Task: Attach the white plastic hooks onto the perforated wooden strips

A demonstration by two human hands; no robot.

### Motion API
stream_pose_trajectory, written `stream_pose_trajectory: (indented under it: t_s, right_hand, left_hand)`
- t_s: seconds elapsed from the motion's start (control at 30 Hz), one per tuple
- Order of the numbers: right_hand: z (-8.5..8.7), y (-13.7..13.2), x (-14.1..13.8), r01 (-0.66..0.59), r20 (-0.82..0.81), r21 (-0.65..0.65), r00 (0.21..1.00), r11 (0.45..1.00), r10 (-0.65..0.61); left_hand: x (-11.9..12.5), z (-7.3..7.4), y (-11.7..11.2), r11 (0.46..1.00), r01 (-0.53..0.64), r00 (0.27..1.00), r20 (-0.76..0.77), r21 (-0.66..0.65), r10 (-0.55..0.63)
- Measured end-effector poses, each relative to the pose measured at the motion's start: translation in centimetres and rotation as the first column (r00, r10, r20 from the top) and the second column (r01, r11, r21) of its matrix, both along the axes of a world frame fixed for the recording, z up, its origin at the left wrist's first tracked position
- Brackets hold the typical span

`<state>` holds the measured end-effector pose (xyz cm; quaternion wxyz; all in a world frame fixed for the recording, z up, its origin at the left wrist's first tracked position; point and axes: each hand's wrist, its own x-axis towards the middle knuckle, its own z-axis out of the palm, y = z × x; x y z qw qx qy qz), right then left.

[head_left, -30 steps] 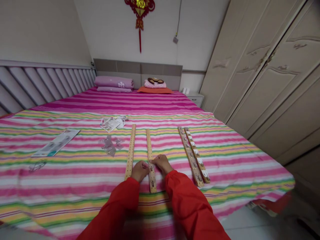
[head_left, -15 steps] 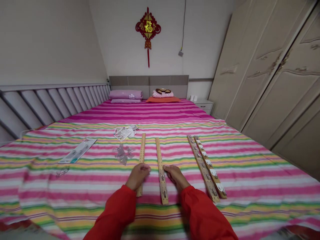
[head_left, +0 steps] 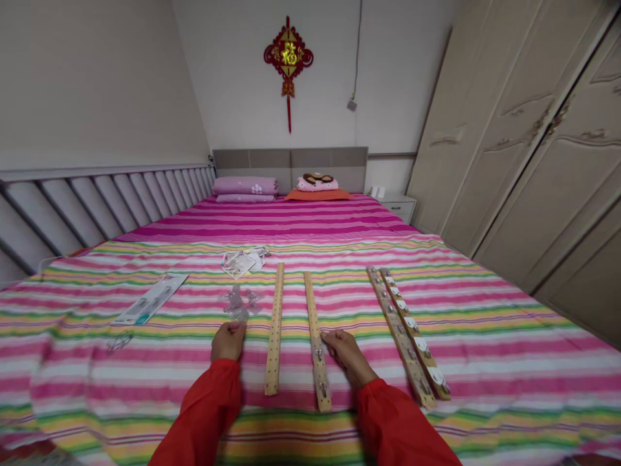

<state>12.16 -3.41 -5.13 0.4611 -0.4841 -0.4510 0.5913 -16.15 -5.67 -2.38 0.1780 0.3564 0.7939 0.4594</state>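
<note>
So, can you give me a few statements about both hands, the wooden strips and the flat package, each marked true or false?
1. The second wooden strip from the left has two metal hooks near its close end. True.
2. The left hand is at that strip. False: it is at the near edge of the pile of clear hook pads; the right hand is at that strip.
3. White-fronted hooks line the rightmost strip. True.
4. The leftmost strip carries a row of hooks. False: it shows only small holes.
5. The flat package lies left of all the strips. True.
</note>
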Motion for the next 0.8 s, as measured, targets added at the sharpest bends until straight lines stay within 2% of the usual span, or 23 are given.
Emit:
stream_pose_trajectory:
  t_s: [0.1,0.17,0.2,0.23,0.27,0.33,0.4,0.43,0.47,0.5,0.57,0.63,0.7,0.8]
  right_hand:
    - [-0.1,0.0,0.0,0.008,-0.010,0.003,1.000,1.000,-0.008]
    - [-0.1,0.0,0.0,0.011,-0.018,0.004,1.000,1.000,-0.011]
    - [-0.1,0.0,0.0,0.012,-0.019,0.001,1.000,1.000,-0.012]
    - [-0.1,-0.1,0.0,0.013,-0.019,-0.003,1.000,1.000,-0.013]
    - [-0.1,-0.1,0.0,0.016,-0.018,-0.008,1.000,1.000,-0.016]
    - [-0.2,-0.1,0.0,0.024,-0.017,-0.013,1.000,1.000,-0.025]
    - [-0.2,0.0,0.0,0.038,-0.023,-0.007,0.999,0.999,-0.038]
    - [-0.2,0.0,-0.1,0.042,-0.028,-0.003,0.999,0.999,-0.042]
    - [-0.2,0.0,-0.1,0.042,-0.032,0.000,0.999,0.999,-0.042]
    - [-0.2,0.0,-0.1,0.040,-0.035,0.001,0.999,0.999,-0.040]
    - [-0.2,-0.1,-0.1,0.040,-0.037,0.001,0.999,0.999,-0.040]
    - [-0.1,-0.2,0.0,0.049,-0.043,0.006,0.998,0.999,-0.049]
    - [0.1,-0.4,0.1,0.063,-0.054,0.015,0.997,0.998,-0.062]
    - [0.6,-0.8,0.2,0.086,-0.086,0.016,0.993,0.996,-0.085]
  left_hand:
    - [-0.2,0.0,0.2,1.000,0.005,0.998,0.056,0.012,-0.006]
    - [-0.2,0.5,0.1,0.999,-0.022,0.975,0.222,0.049,0.011]
    - [-0.2,0.9,-0.1,0.997,-0.039,0.937,0.350,0.060,0.015]
    - [-0.2,1.4,-0.3,0.997,-0.051,0.868,0.496,0.057,0.017]
    - [-0.2,1.9,-0.5,0.997,-0.054,0.768,0.641,0.046,0.012]
    - [-0.1,2.8,-1.0,0.999,-0.035,0.507,0.862,0.035,-0.012]
    - [0.0,3.4,-1.4,0.997,-0.045,0.292,0.955,0.069,-0.053]
    - [0.1,3.5,-1.6,0.993,-0.062,0.230,0.970,0.100,-0.083]
    - [0.2,3.5,-1.7,0.989,-0.074,0.198,0.974,0.130,-0.113]
    - [0.4,3.5,-1.7,0.986,-0.077,0.192,0.972,0.150,-0.133]
    - [1.0,3.3,-1.7,0.980,-0.069,0.252,0.954,0.187,-0.164]
    - [1.8,3.1,-1.6,0.969,-0.070,0.374,0.907,0.235,-0.193]
    - [3.1,3.1,-1.8,0.951,-0.059,0.528,0.818,0.304,-0.228]
    - [5.3,3.6,-2.5,0.913,0.072,0.744,0.588,0.403,-0.318]
